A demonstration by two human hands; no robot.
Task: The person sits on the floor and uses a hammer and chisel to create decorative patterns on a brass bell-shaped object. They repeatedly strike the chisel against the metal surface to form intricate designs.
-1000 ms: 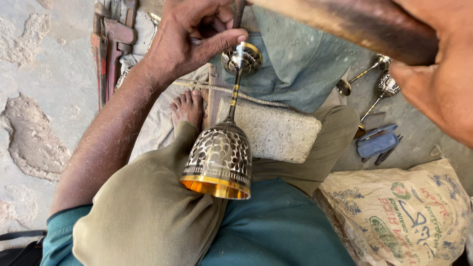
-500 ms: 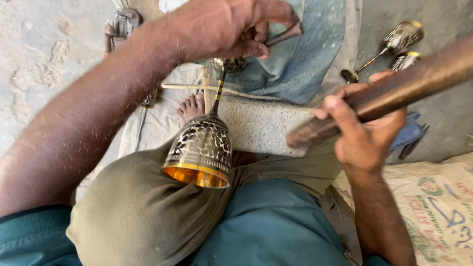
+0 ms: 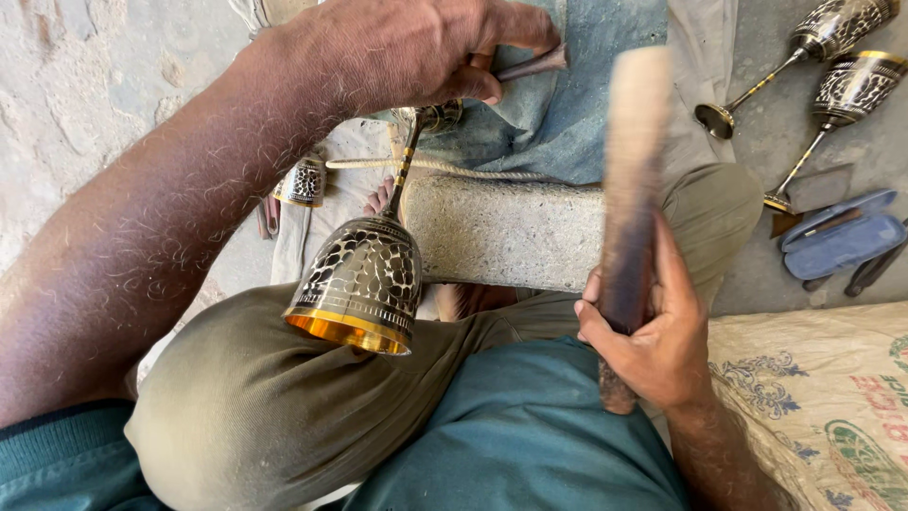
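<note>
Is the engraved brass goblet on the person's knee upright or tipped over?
Tipped over. The engraved brass goblet lies on its side, its golden mouth facing the camera and its stem pointing away toward the left hand.

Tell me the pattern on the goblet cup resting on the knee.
Dark with silvery mottled patches and a gold rim band, on the goblet; the head view shows it.

Rough pale concrete floor (image 3: 85, 85), cracked and sunlit at left. Grey stone block (image 3: 511, 232) across middle. Blue cloth (image 3: 586, 114) spread behind. Printed woven sack (image 3: 813, 397) lower right. 2 spare goblets (image 3: 832, 57) lying upper right, blue case (image 3: 842, 241) below.
</note>
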